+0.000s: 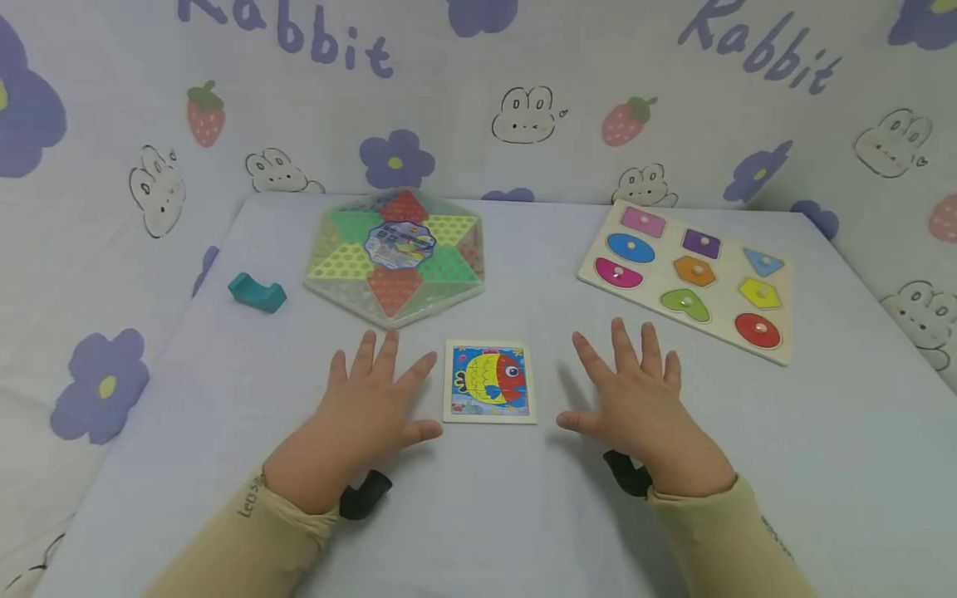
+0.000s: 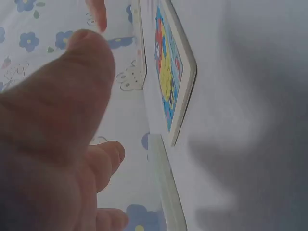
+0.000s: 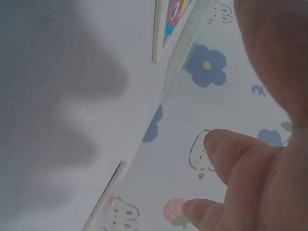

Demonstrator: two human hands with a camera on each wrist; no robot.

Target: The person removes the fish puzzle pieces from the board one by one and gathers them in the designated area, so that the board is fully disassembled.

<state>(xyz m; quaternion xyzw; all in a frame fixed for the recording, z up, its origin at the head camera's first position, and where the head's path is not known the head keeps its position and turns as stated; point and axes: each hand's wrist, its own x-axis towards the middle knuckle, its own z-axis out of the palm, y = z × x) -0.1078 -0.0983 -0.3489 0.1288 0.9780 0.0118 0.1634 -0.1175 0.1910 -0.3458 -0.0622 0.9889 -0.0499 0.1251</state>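
A small square fish jigsaw puzzle in a pale frame lies on the white table between the two hands. To its left, the left hand is spread with fingers straight and holds nothing. Its thumb points toward the puzzle in the left wrist view. On the other side, the right hand is likewise spread and holds nothing, its thumb pointing toward the frame. Shadows on the tabletop lie beside the hands in both wrist views. Only a corner of the puzzle shows in the right wrist view.
Behind the left hand lies a hexagonal Chinese checkers board under clear wrap. A wooden shape puzzle with knobs lies at the back right. A teal curved block sits at the far left. Patterned cloth hangs behind the table.
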